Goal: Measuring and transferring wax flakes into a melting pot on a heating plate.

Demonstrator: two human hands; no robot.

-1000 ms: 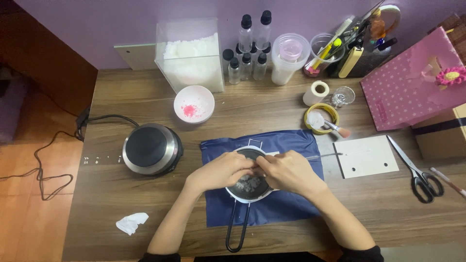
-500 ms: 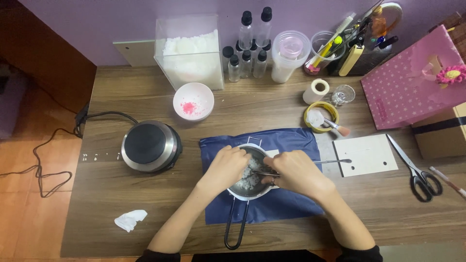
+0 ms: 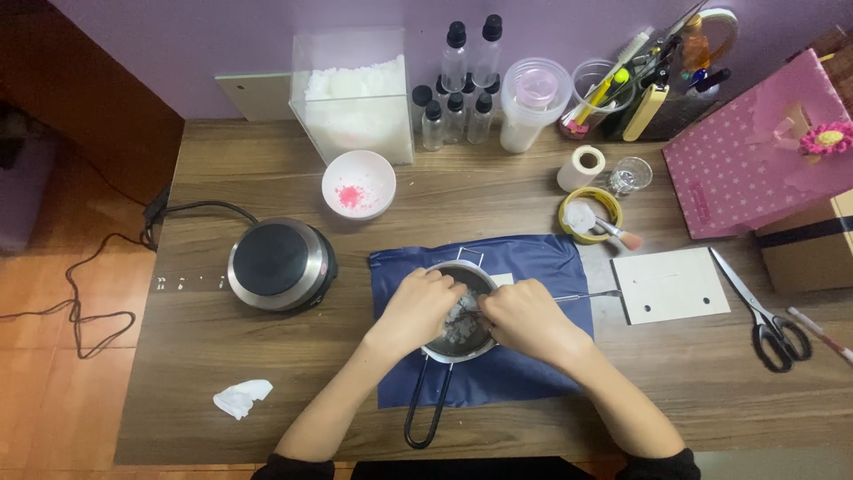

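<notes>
A small metal pot with a black wire handle stands on a dark blue cloth. White lumps lie inside it. My left hand curls over the pot's left rim, fingers bent into the pot. At the right rim, my right hand has its fingertips pinched over the white lumps. A thin metal tool sticks out to the right from under this hand, which seems to hold it.
A round electric hotplate with its cord sits left of the cloth. Behind are a white bowl with pink bits, a clear box of white flakes, bottles and a tape roll. Scissors and a white card lie right.
My hands, which covered the pot together a second ago, have parted to its two rims. The white lumps inside now show. The pot and cloth stay put.
</notes>
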